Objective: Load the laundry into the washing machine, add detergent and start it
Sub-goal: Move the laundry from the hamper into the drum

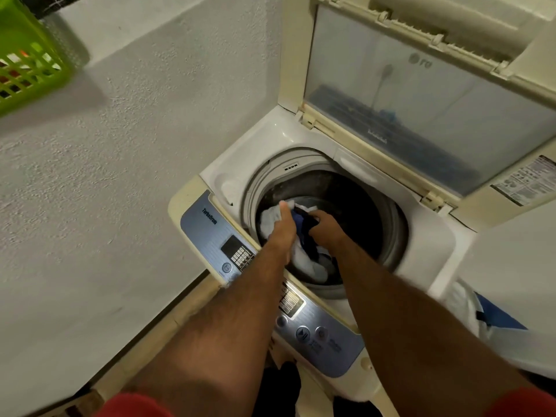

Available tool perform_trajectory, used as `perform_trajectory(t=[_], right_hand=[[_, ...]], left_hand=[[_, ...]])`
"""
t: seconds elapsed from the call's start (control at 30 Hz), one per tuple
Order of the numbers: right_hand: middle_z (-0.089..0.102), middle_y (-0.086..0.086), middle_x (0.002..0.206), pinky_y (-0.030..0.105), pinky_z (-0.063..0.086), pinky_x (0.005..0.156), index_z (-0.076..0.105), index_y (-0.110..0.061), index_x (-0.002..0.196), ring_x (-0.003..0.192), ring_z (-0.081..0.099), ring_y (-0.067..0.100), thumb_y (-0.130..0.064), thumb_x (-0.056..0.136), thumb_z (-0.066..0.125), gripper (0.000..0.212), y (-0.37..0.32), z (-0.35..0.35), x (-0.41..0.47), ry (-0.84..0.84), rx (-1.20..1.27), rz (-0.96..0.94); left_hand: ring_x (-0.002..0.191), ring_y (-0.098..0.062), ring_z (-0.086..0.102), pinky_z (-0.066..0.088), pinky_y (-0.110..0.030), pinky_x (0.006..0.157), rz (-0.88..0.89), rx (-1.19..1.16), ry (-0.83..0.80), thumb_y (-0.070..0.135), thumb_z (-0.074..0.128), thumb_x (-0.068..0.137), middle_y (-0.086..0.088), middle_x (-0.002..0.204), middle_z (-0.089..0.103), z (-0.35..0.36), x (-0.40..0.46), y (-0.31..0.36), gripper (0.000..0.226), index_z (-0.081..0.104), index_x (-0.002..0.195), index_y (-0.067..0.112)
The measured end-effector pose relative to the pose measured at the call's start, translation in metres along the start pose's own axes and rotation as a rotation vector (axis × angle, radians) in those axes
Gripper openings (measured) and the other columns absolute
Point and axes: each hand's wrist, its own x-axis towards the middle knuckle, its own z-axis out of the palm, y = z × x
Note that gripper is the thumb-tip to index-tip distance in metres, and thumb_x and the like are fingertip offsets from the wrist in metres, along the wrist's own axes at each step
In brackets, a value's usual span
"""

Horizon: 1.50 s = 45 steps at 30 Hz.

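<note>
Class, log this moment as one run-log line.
stage: loading | left hand: on white laundry | right hand: gripping dark garment | drum: part-filled | lid: open

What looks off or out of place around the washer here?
Nothing looks spilled or broken. The lid is up and both hands, left hand and right hand, are down in the drum on the laundry. One oddity: a white and blue cloth lies outside, beside the washer's right edge, not yet loaded.

White and navy laundry (304,251) bunched inside open top-loading washing machine (270,136), lid (421,109) raised
</note>
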Motion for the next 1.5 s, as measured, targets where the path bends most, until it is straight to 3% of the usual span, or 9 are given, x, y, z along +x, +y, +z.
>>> perform_trajectory(t=[0.1,0.23,0.37,0.57,0.67,0.8,1.07,1.37,1.5], right_hand=[[0.055,0.021,0.132,0.044,0.043,0.105,0.051,-0.003,0.134,0.124,0.052,0.038,0.001,0.085,0.052,0.048,0.007,0.0,-0.001,0.007,0.007,0.015],[0.06,0.018,0.127,0.042,0.046,0.101,0.055,-0.004,0.13,0.118,0.056,0.035,-0.004,0.084,0.06,0.046,0.017,-0.02,-0.015,0.029,-0.019,-0.012],[0.066,0.013,0.115,0.044,0.05,0.095,0.061,-0.006,0.12,0.107,0.062,0.029,-0.006,0.083,0.064,0.037,0.021,-0.052,-0.045,0.135,0.022,-0.092],[0.069,-0.002,0.091,0.028,0.054,0.074,0.07,-0.016,0.101,0.083,0.065,0.012,-0.017,0.087,0.066,0.014,0.054,-0.119,-0.1,0.359,0.144,-0.13],[0.069,0.004,0.094,0.035,0.058,0.069,0.069,-0.013,0.102,0.084,0.068,0.021,-0.024,0.087,0.068,0.019,0.088,-0.154,-0.127,0.466,0.234,-0.069],[0.07,0.01,0.087,0.04,0.058,0.068,0.066,-0.012,0.096,0.085,0.07,0.029,-0.017,0.088,0.065,0.01,0.146,-0.192,-0.161,0.533,0.312,0.006],[0.07,0.013,0.091,0.039,0.059,0.066,0.065,-0.012,0.101,0.085,0.069,0.033,-0.019,0.087,0.066,0.016,0.302,-0.23,-0.192,0.553,0.321,0.195],[0.065,0.009,0.107,0.041,0.054,0.086,0.062,-0.011,0.115,0.096,0.064,0.029,-0.025,0.086,0.067,0.033,0.469,-0.26,-0.187,0.397,0.26,0.333],[0.066,0.011,0.112,0.03,0.046,0.078,0.062,-0.009,0.118,0.1,0.063,0.029,-0.025,0.086,0.065,0.036,0.523,-0.251,-0.173,0.33,0.262,0.352]], left_hand=[[0.131,-0.031,0.045,0.038,-0.039,0.109,0.02,0.101,-0.031,0.091,0.024,0.069,-0.016,0.148,0.04,-0.001,-0.001,-0.002,0.113,0.034,0.148,0.01],[0.121,-0.031,0.051,0.041,-0.039,0.106,0.163,0.299,-0.163,0.064,0.019,0.096,-0.014,0.126,0.053,0.013,-0.021,-0.002,0.077,0.04,0.144,0.006],[0.134,-0.031,0.043,0.032,-0.044,0.114,0.259,0.485,-0.278,0.063,0.017,0.096,-0.015,0.147,0.043,0.036,-0.043,-0.005,0.074,0.043,0.143,0.011],[0.127,-0.03,0.048,0.035,-0.036,0.103,0.564,0.76,-0.354,0.058,0.019,0.099,-0.015,0.137,0.053,0.086,-0.09,-0.021,0.067,0.053,0.133,0.011],[0.122,-0.025,0.052,0.034,-0.026,0.093,0.706,0.783,-0.438,0.048,0.03,0.101,-0.011,0.132,0.058,0.112,-0.115,-0.035,0.053,0.056,0.129,0.012],[0.119,-0.022,0.056,0.045,-0.033,0.1,0.88,0.861,-0.506,0.05,0.04,0.098,-0.007,0.131,0.06,0.153,-0.138,-0.062,0.052,0.055,0.131,0.013],[0.118,-0.015,0.055,0.041,-0.027,0.098,0.812,0.971,-0.666,0.05,0.04,0.098,-0.002,0.131,0.06,0.253,-0.165,-0.134,0.049,0.055,0.13,0.016],[0.1,-0.015,0.058,0.042,-0.028,0.086,0.586,1.189,-0.557,0.055,0.037,0.097,-0.003,0.111,0.066,0.367,-0.125,-0.243,0.05,0.063,0.114,0.016],[0.112,-0.018,0.055,0.042,-0.032,0.096,0.484,1.23,-0.5,0.051,0.043,0.097,-0.002,0.12,0.061,0.387,-0.094,-0.274,0.05,0.058,0.126,0.013]])
